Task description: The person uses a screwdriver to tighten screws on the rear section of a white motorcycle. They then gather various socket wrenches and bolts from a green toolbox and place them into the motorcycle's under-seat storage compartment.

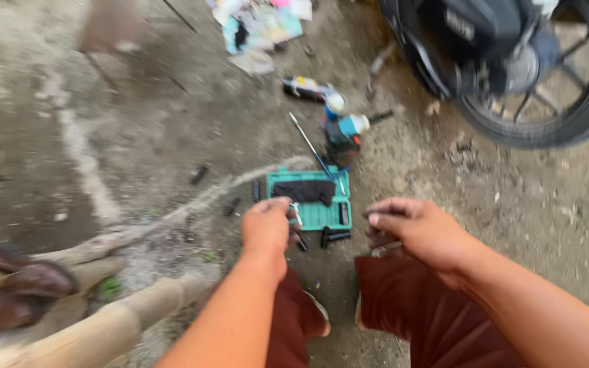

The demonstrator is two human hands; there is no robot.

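Left hand (266,225) pinches upright metal bit (296,212)

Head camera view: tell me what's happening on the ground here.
A person crouches over a green tool tray lying open on the dirt. The left hand is closed around a small metal piece at the tray's near edge; the right hand hovers beside it, fingers curled. Black sockets lie loose nearby, a screwdriver beyond, and a motorcycle wheel behind.

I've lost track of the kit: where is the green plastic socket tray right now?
The green plastic socket tray lies on the ground at centre, just beyond the left hand, short of the motorcycle wheel.
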